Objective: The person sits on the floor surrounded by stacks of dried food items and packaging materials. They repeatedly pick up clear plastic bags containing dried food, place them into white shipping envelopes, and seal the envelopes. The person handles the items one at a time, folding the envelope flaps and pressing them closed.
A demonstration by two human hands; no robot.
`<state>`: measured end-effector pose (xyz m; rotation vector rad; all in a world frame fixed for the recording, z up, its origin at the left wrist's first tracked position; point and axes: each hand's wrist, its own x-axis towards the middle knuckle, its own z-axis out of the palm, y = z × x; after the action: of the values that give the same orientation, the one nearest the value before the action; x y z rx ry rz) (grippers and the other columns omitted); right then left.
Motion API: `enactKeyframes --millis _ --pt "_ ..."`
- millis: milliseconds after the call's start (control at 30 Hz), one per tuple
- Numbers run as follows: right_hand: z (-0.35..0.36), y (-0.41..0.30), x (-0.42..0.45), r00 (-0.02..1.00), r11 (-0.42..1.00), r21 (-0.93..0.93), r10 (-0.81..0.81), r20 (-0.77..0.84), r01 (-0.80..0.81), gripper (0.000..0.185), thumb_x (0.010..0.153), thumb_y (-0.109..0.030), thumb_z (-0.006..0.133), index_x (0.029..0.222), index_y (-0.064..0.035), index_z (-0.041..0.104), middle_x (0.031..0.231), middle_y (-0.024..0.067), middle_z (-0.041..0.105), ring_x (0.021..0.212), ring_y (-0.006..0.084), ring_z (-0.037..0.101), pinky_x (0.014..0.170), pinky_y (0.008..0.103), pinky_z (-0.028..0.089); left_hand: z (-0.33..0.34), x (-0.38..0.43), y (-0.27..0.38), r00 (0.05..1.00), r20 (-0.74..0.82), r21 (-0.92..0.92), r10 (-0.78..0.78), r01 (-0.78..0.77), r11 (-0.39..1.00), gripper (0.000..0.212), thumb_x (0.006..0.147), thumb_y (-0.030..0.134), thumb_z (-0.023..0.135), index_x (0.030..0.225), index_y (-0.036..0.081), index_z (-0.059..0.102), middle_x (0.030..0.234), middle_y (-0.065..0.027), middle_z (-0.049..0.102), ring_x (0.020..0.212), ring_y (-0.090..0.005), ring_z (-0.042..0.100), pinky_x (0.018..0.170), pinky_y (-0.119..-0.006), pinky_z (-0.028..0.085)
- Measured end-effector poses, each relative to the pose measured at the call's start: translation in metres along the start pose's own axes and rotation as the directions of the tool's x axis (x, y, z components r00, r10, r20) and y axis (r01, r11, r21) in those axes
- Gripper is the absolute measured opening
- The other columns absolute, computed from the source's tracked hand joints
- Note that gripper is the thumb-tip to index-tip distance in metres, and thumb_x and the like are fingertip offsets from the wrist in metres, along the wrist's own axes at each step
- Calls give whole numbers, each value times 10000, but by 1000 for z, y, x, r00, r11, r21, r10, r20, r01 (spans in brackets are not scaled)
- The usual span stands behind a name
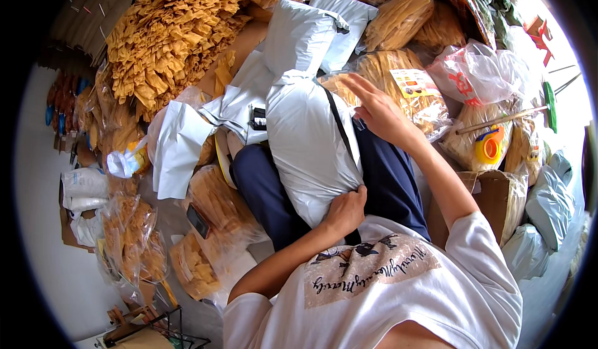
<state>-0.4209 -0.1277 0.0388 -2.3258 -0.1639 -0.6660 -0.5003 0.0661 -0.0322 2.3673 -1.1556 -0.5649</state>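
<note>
A full pale grey plastic mailing bag with a dark strip along one side lies lengthwise across my lap. My left hand is closed on its near right edge, bunching the plastic. My right hand is raised beside the bag's upper right side, fingers extended and holding nothing; whether it touches the bag cannot be told. Beyond the bag lie two more filled mailing bags. Flat empty mailing bags rest at the left of my knees.
A big stack of yellowish dried sheets stands at upper left. Clear-bagged dried sheets lie at upper right, near a yellow tape dispenser and a green-headed tool. A phone lies at left, a cardboard box at right.
</note>
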Motion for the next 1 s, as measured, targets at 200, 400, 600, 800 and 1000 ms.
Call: enactKeyframes --millis 200,400,600,800,1000 --pt "13 39 3 990 1000 17 22 137 -24 107 753 -26 560 794 -12 657 803 153 600 787 336 594 721 396 482 -10 -1 1 999 -34 -36 7 -8 999 137 842 86 541 834 -46 505 597 -252 581 619 -388 626 569 -456 501" --pt "-82 54 -65 983 885 -428 169 -74 -185 113 733 59 586 817 -1 633 837 119 573 778 315 582 690 381 474 -13 -8 -1 998 -56 -79 4 -9 997 138 855 99 547 839 -29 499 564 -235 564 576 -389 607 526 -445 482" --pt "-188 76 -192 891 689 -567 319 -323 -452 139 770 84 533 840 0 618 794 157 556 746 334 572 656 373 453 -9 -4 -3 995 -93 -121 17 -28 992 129 874 105 542 824 -3 493 552 -216 556 560 -387 594 503 -458 458" --pt "-291 114 -378 512 301 -414 499 -699 -859 157 843 -152 636 822 2 656 678 115 639 583 126 576 573 279 453 19 -5 -8 992 -103 308 74 -39 951 38 759 11 550 789 -9 539 627 -191 619 563 -293 651 471 -354 529" --pt "-220 53 -388 -474 -167 -529 709 522 -832 334 691 14 707 1015 54 640 766 149 675 630 250 684 542 334 574 -40 14 13 944 195 -448 267 -156 880 164 820 43 561 943 -53 611 955 -203 644 885 -285 657 713 -348 543"
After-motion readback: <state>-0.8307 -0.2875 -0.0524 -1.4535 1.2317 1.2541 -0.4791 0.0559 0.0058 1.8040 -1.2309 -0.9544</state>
